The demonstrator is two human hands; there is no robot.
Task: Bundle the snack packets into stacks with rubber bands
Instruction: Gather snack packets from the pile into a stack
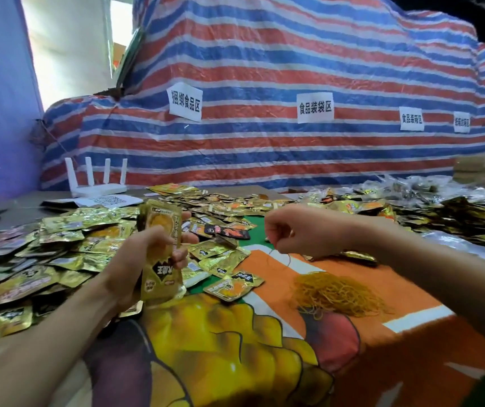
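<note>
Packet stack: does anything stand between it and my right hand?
Nothing visible does. The right hand, seemingly pinching a rubber band, and the packet stack in the left hand are raised, only air between them.

Loose packets [59,254] cover the left of the surface [396,289] and run along its back to the far right. The rubber bands [335,292] lie in a pile right of centre, near the front. The left grip [144,259] holds a stack [162,259] upright, left of them. The right grip [297,230] hangs behind them, pinching a single band [282,255]. A router [97,183] sits back left, before the tarp [264,69].
</note>
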